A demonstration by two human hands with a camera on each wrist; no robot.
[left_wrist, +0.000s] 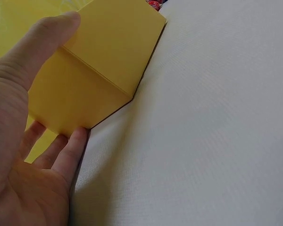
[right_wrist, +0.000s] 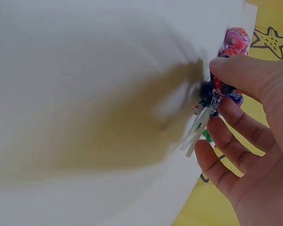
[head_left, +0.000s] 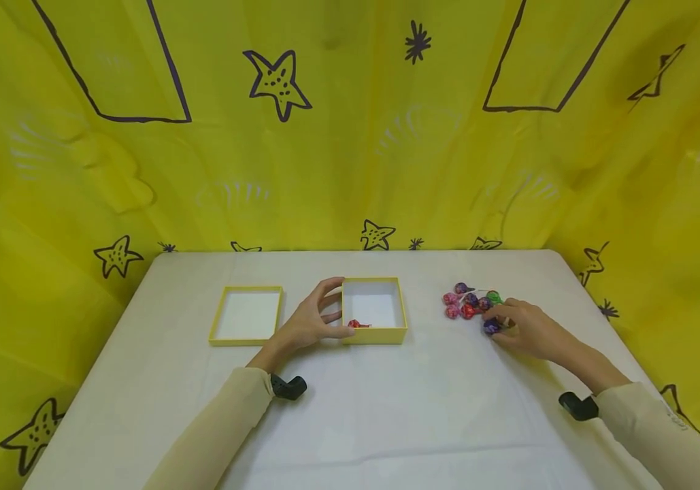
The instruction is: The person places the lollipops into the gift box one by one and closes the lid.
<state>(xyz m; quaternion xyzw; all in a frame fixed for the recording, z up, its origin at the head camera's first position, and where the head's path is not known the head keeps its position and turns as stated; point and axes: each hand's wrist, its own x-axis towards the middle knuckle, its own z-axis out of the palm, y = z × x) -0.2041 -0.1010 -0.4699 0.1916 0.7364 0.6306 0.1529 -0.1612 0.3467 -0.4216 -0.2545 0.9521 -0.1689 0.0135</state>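
Observation:
Near the table's middle stands an open yellow box [head_left: 374, 335] with a white inside. A red-wrapped lollipop [head_left: 357, 324] lies in its front left corner. My left hand [head_left: 313, 318] holds this box at the left: the thumb lies at the front face and the fingers touch the left side. On the right, my right hand [head_left: 530, 330] pinches a dark purple-wrapped lollipop [head_left: 492, 327] between thumb and fingers. Its white stick [right_wrist: 196, 134] points away from the thumb in the right wrist view. Just beyond that hand lies a pile of lollipops [head_left: 467, 311] in pink, red, purple and green wrappers.
A shallow yellow-edged lid [head_left: 245, 315], white inside, lies left of the box. White cloth [head_left: 386, 408] covers the table. Yellow curtains [head_left: 337, 170] with drawn starfish hang behind it and at both sides.

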